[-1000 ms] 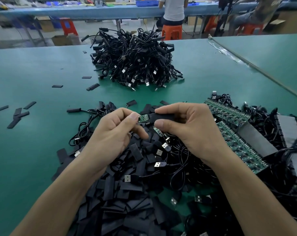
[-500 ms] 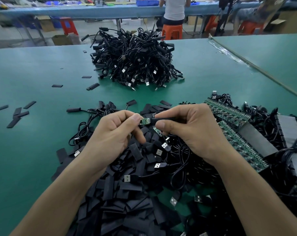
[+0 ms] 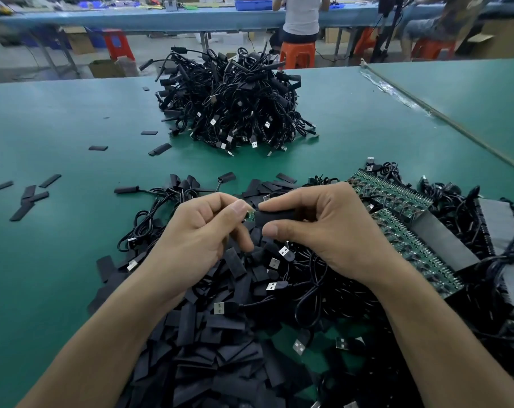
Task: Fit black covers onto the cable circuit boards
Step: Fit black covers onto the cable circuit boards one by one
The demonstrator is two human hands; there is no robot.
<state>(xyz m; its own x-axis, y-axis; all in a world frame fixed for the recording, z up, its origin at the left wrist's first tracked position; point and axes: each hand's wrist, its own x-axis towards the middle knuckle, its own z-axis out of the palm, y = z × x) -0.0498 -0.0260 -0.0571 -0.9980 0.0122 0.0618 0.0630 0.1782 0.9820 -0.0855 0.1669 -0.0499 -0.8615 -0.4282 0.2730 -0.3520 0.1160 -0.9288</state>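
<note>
Over the middle of the green table, my left hand (image 3: 201, 231) pinches the end of a small green circuit board (image 3: 250, 216). My right hand (image 3: 323, 228) grips a black cover (image 3: 275, 217) between thumb and fingers. The cover sits over most of the board, so only a short green tip shows beside my left fingertips. Below both hands lies a heap of loose black covers (image 3: 217, 343), mixed with black cables that end in USB plugs (image 3: 285, 251).
A large pile of covered black cables (image 3: 235, 104) sits at the back of the green table (image 3: 58, 119). Panels of green circuit boards (image 3: 409, 228) with cables lie to the right. Stray covers (image 3: 29, 195) dot the left. People sit on orange stools (image 3: 297, 53) beyond.
The black cover has slid left along the board, so less green shows now. Both hands stayed almost in place, the right one edging toward the left.
</note>
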